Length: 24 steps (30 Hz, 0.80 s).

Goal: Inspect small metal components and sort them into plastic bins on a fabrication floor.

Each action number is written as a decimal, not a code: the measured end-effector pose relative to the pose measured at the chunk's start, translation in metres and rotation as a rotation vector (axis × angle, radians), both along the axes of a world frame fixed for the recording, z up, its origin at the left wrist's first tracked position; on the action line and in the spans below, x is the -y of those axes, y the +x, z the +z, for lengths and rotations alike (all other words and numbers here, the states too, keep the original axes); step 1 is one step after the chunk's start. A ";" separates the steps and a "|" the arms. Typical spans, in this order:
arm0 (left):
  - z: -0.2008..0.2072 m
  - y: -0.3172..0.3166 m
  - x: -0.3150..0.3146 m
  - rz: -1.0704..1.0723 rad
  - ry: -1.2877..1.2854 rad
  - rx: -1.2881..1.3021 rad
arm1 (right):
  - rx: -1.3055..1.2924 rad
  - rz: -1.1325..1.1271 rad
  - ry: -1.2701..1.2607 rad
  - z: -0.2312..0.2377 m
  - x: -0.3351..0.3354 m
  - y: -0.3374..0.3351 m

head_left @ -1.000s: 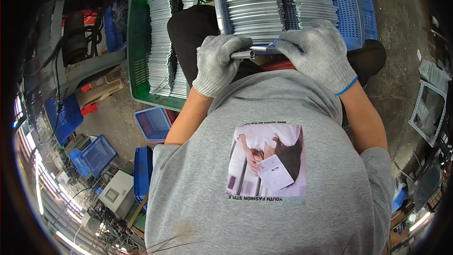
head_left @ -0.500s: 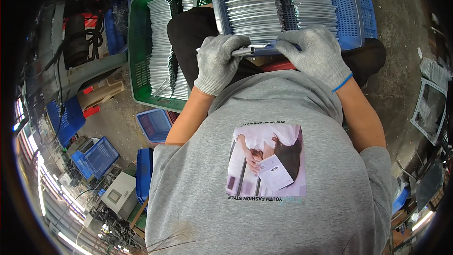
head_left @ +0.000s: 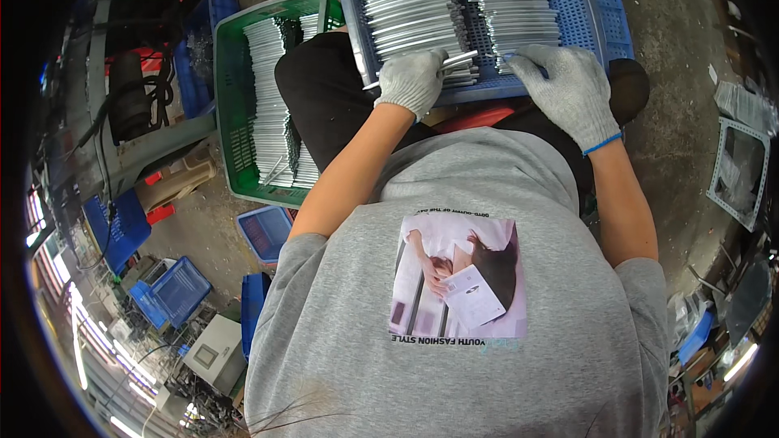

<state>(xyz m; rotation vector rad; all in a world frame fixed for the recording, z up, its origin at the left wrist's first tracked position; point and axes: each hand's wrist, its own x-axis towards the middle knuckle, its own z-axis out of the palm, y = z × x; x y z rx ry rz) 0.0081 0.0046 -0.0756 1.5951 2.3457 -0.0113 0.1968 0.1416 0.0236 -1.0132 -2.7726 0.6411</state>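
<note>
My left hand [head_left: 412, 83], in a grey knit glove, is closed round a thin silvery metal tube [head_left: 461, 60]. The tube slants across the near edge of a blue plastic crate [head_left: 487, 95], over a long stack of similar tubes [head_left: 406, 2]. My right hand [head_left: 570, 89], gloved with a blue cuff, has thumb and fingers drawn together at the near end of a second tube stack [head_left: 515, 4] in the same crate. Something small and blue shows at its fingertips; what it holds is unclear.
Beside my left leg, a green crate [head_left: 230, 105] holds more metal tubes. A machine frame [head_left: 154, 136] with dark cables stands further left. Blue bins [head_left: 180, 288] are at the lower left, and a perforated metal frame [head_left: 738, 170] lies on the right.
My hands have moved apart: the left reaches forward with the tube over the left stack, while the right has shifted right to the second stack. The crates sit slightly further left in view.
</note>
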 end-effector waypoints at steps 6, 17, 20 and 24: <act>0.001 -0.003 0.006 -0.007 0.024 0.003 | -0.061 0.037 0.045 -0.007 0.001 0.002; 0.034 -0.032 0.052 0.030 0.225 0.462 | 0.060 0.116 -0.075 0.004 0.026 -0.018; 0.033 -0.036 0.060 -0.023 0.386 0.607 | -0.013 0.179 -0.022 0.005 0.032 -0.021; 0.021 -0.046 0.068 -0.072 0.383 0.647 | 0.014 0.211 -0.014 0.005 0.038 -0.029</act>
